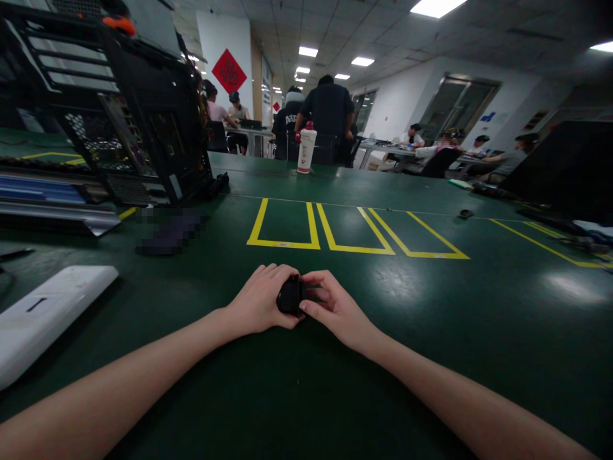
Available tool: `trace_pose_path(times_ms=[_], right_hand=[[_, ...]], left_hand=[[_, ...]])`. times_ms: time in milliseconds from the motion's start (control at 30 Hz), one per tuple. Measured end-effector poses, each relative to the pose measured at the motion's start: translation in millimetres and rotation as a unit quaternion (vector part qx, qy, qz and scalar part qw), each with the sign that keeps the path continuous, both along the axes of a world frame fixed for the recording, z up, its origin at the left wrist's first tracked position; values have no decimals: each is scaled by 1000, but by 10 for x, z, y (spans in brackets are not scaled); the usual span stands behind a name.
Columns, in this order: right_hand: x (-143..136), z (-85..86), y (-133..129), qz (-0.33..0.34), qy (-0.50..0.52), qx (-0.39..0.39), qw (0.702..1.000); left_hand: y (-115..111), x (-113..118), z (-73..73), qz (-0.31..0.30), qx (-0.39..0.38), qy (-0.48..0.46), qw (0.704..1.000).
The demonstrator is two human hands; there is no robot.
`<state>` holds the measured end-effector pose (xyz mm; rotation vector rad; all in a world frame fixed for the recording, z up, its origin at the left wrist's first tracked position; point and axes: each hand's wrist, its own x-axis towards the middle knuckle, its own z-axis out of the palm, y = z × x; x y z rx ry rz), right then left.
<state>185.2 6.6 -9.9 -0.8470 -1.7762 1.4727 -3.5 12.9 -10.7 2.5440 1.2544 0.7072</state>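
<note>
The left hand (263, 299) is wrapped around one small black thing (289, 296), with the thumb under it. The right hand (338, 313) pinches its right side with bent fingers. The black thing sits between the two hands, near the middle of the green table (306, 396). Past it are three yellow boxes (283, 245) of tape, then one white cup (306, 151).

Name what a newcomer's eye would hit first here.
Probably the small black object at the centre, held between the left hand and right hand over the green table. Next, the three bright yellow outlines just beyond the hands. Then the bulky black computer case at upper left, its inside exposed.
</note>
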Motion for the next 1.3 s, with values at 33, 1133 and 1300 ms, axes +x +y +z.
trace_pose_path(times_ms=[33,1133,1300], right_hand=[[6,2,1,3,-9,5,1000],[22,-1,6,19,-2,16,1000],[19,-52,15,26,31,18,999]], left_hand=[[-1,-1,3,-1,-3,-1,1000],[18,-1,-52,0,11,-7,1000],[17,7,-29,6,12,6,1000]])
